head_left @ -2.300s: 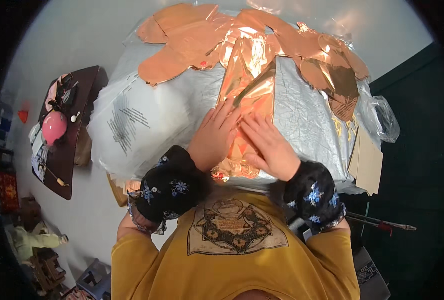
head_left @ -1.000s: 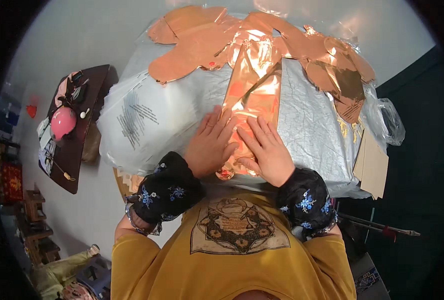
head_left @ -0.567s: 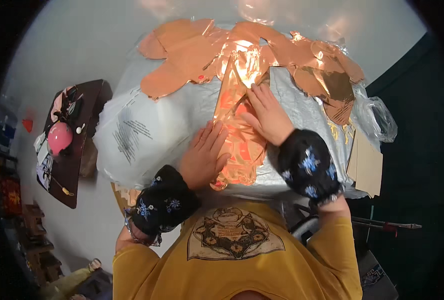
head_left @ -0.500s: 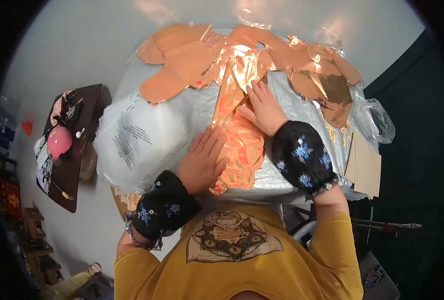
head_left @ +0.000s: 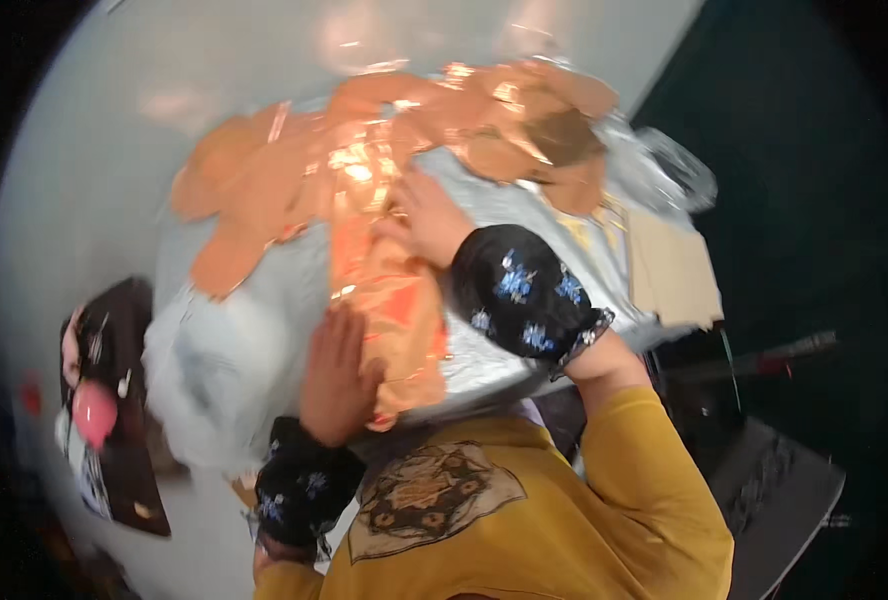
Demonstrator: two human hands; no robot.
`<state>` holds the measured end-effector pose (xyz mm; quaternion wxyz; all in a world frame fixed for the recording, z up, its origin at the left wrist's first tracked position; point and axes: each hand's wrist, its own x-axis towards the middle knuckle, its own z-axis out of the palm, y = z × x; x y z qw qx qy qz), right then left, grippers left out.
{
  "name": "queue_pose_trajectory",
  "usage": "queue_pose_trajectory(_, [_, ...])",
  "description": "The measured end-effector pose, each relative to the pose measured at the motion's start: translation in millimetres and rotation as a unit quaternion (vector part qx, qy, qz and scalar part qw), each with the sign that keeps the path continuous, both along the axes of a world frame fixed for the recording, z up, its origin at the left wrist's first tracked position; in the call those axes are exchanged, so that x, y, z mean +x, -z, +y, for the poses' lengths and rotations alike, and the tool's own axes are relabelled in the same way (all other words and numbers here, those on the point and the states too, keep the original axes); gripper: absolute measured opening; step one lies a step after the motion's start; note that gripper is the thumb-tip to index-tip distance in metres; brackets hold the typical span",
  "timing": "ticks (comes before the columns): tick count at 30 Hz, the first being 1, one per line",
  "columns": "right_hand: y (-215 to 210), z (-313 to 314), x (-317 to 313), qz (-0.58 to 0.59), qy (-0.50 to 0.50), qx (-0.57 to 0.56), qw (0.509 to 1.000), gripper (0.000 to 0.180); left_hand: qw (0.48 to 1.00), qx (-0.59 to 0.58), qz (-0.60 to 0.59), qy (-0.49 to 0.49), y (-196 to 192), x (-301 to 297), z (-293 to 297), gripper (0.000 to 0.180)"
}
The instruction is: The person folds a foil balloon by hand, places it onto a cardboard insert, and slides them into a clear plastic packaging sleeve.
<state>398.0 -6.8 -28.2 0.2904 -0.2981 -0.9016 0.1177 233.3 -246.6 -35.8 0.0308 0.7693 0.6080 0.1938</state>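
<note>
Wore a mustard shirt (head_left: 564,510) at the nearest edge, with black flowered cuffs (head_left: 509,285) above both wrists. Rested the left hand (head_left: 336,375) along the near left side of the long coppery foil piece (head_left: 404,315), fingers straight and close together, gripping nothing visible. Needed only light, even weight there, palm low, to steady the thin sheet without creasing it. Called for care around the white plastic sheets (head_left: 209,375) just beside that hand, likely to drag if brushed.

Found the foil piece lying lengthwise away from the body on a silvery covering (head_left: 484,370), wrinkled and patched with red. Held the right hand (head_left: 432,215) farther up, at its right edge, thumb apart from fingers; could not tell, through the blur, pinching from mere touching. Called for slow, flat strokes outward from the steadied side, along folds rather than across them. Saw tan cardboard (head_left: 674,270) well right, then more coppery foil (head_left: 264,185) spread beyond; could not tell joined from overlapping.
</note>
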Motion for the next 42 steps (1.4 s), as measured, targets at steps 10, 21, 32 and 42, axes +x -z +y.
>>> queue_pose_trajectory(10, [-59,-158,305,-0.279,0.284,-0.024,0.917,0.097,1.000,-0.018,-0.005,0.011,-15,5,1,0.060])
queue_pose_trajectory(21, [-47,-142,365,-0.095,0.365,-0.020,0.926,0.011,1.000,-0.025,-0.002,0.003,-17,8,-1,0.054])
queue_pose_trajectory(32, [-32,-115,362,0.034,0.325,-0.123,0.937,0.032,1.000,-0.020,-0.009,0.009,-17,5,-2,0.057])
queue_pose_trajectory(42, [-34,-112,362,0.015,0.197,-0.245,0.949,0.058,1.000,-0.007,-0.013,0.007,-15,6,0,0.059])
